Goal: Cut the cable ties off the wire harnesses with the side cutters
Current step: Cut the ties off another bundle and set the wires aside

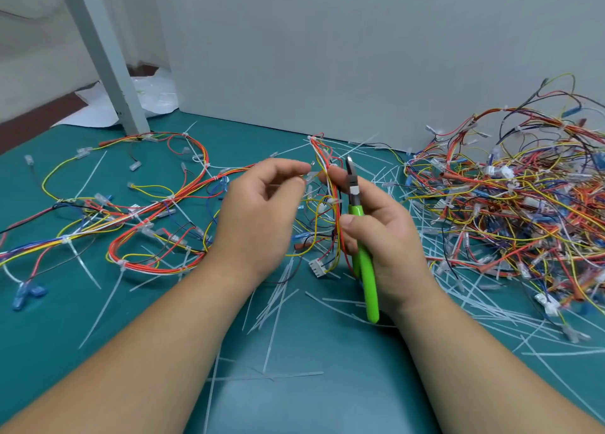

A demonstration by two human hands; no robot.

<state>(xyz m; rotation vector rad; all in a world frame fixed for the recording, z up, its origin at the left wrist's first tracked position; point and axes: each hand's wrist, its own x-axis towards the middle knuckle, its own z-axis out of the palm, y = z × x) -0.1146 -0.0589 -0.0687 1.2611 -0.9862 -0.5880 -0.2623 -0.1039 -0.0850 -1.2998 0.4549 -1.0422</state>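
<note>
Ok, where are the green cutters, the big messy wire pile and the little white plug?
side cutters [368, 279]: head view, on the green handle.
wire pile [523, 211]: head view, middle of the tangle.
white plug [316, 266]: head view, on its white body.

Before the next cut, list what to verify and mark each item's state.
1. Side cutters gripped in the right hand: ok.
2. Held harness lifted off the mat, pinched by the same right hand: ok.
3. White tie present on that harness: ok, one wraps the bundle near the thumb.
4. Cutter jaws set on a tie: not ok, they point up beside the wires.
5. Left hand steadying the harness: cannot tell, its fingertips curl near a pale terminal.
</note>
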